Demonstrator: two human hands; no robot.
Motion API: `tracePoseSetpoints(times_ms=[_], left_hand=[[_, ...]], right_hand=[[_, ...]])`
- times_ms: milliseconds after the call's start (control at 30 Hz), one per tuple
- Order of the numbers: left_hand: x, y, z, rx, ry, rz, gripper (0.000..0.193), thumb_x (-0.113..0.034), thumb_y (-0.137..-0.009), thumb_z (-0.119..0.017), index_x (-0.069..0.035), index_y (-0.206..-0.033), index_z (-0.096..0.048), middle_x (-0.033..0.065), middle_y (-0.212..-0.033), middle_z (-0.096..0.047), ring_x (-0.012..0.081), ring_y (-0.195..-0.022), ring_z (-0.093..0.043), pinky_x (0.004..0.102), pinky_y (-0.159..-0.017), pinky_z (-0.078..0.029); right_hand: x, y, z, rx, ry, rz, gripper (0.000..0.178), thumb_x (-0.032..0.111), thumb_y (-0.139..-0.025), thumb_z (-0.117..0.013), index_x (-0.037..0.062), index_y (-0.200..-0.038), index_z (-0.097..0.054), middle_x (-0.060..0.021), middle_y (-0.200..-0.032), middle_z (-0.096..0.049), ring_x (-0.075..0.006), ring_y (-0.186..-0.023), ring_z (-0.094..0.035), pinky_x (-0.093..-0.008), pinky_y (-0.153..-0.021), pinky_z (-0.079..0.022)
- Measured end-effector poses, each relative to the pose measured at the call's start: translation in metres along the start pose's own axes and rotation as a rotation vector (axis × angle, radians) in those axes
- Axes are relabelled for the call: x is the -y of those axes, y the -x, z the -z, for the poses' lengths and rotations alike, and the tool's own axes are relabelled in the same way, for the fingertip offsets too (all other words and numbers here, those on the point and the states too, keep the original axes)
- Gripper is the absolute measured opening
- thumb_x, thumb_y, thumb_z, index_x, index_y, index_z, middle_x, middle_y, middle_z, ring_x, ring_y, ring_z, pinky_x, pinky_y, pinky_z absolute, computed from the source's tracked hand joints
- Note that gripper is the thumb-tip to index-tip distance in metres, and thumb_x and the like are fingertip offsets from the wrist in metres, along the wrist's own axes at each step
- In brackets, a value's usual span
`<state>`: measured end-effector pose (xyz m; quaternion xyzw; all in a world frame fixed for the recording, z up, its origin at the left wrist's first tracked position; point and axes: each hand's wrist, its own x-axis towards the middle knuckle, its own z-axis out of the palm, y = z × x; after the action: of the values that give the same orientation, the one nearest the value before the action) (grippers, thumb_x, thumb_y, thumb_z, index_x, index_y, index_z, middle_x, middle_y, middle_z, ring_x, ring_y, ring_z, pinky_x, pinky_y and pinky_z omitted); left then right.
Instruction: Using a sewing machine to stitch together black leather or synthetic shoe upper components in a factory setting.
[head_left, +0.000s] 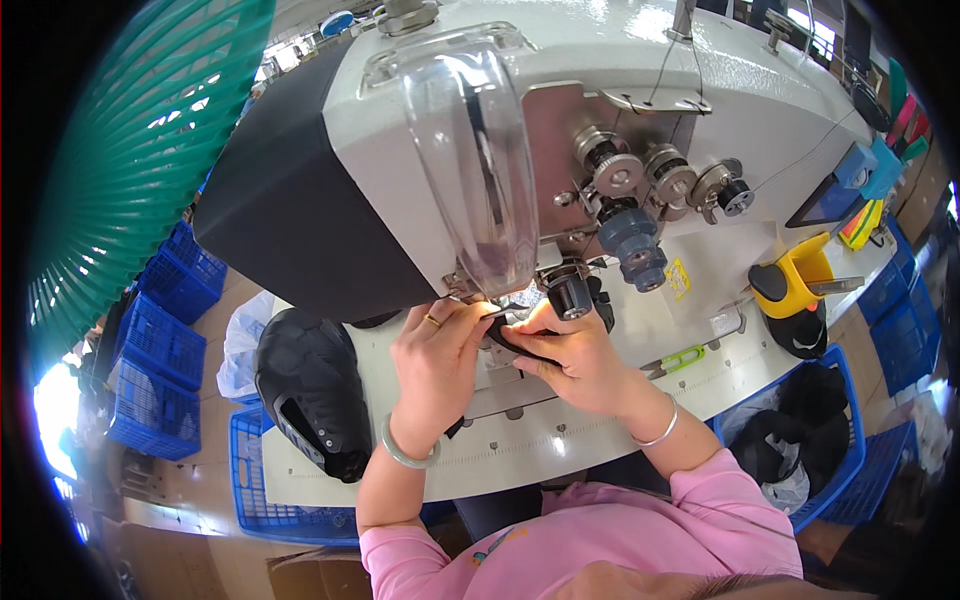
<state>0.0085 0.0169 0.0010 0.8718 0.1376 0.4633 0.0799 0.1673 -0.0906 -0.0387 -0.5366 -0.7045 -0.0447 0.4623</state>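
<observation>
Both my hands are at the needle area of a white sewing machine (380, 130), under its clear plastic guard (470, 170). My left hand (437, 355), with a ring and a pale bangle, pinches the end of a thin dark strip (508, 312). My right hand (575, 362) closes its thumb and fingers on a black fabric piece (522, 343), which lies between the two hands. Fingers and machine parts hide much of that piece. A bright light shines at the needle, and the needle itself cannot be made out.
A black padded item (315, 390) lies left on the white table (540, 440). Green-handled thread snips (675, 360) and a yellow holder (805, 272) are at right. Blue crates (160, 340) stand left; a blue basket (850, 430) holds black pieces. A green fan guard (150, 130) rises upper left.
</observation>
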Motion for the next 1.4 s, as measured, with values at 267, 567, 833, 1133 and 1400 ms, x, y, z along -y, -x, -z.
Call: tracePoseSetpoints(times_ms=[267, 567, 833, 1133, 1400], left_hand=[[0.002, 0.002, 0.010, 0.128, -0.229, -0.370, 0.031, -0.003, -0.061, -0.065, -0.005, -0.093, -0.068, 0.0027, -0.087, -0.063, 0.0199, -0.082, -0.063, 0.0308, -0.068, -0.055], [-0.003, 0.002, 0.009, 0.094, -0.227, -0.363, 0.036, -0.004, -0.057, -0.064, -0.004, -0.092, -0.070, 0.0036, -0.088, -0.064, 0.0211, -0.086, -0.063, 0.0315, -0.069, -0.056], [-0.003, 0.008, 0.006, 0.105, -0.255, -0.291, 0.034, -0.002, -0.060, -0.065, -0.004, -0.094, -0.069, 0.0052, -0.095, -0.062, 0.0239, -0.090, -0.062, 0.0336, -0.073, -0.056], [-0.008, 0.008, 0.007, 0.068, -0.284, -0.335, 0.032, 0.000, -0.065, -0.066, -0.006, -0.096, -0.069, 0.0064, -0.099, -0.065, 0.0242, -0.087, -0.063, 0.0369, -0.072, -0.055], [-0.006, 0.012, 0.008, 0.053, -0.050, -0.072, 0.030, 0.002, -0.065, -0.072, -0.006, -0.094, -0.072, 0.0050, -0.091, -0.070, 0.0216, -0.075, -0.064, 0.0318, -0.065, -0.053]], right_hand=[[0.004, -0.001, 0.016, 0.090, 0.130, 0.046, 0.022, 0.016, -0.070, -0.078, 0.0087, -0.090, -0.070, -0.0065, -0.111, -0.063, -0.0263, -0.102, -0.057, -0.0433, -0.088, -0.039], [0.008, -0.002, 0.025, 0.080, 0.253, 0.088, 0.025, 0.014, -0.067, -0.077, 0.0103, -0.090, -0.068, -0.0097, -0.123, -0.062, -0.0301, -0.108, -0.057, -0.0452, -0.091, -0.040], [0.002, -0.002, 0.021, 0.074, 0.305, 0.136, 0.032, 0.017, -0.070, -0.076, 0.0132, -0.100, -0.067, -0.0056, -0.115, -0.060, -0.0271, -0.110, -0.054, -0.0412, -0.088, -0.040], [-0.001, 0.001, 0.020, 0.068, 0.335, 0.206, 0.037, 0.014, -0.067, -0.075, 0.0117, -0.102, -0.067, -0.0033, -0.110, -0.062, -0.0244, -0.109, -0.054, -0.0403, -0.085, -0.040], [-0.001, 0.002, 0.018, 0.043, 0.335, 0.204, 0.045, 0.010, -0.063, -0.073, 0.0108, -0.107, -0.067, -0.0037, -0.111, -0.061, -0.0239, -0.111, -0.052, -0.0402, -0.088, -0.041]])
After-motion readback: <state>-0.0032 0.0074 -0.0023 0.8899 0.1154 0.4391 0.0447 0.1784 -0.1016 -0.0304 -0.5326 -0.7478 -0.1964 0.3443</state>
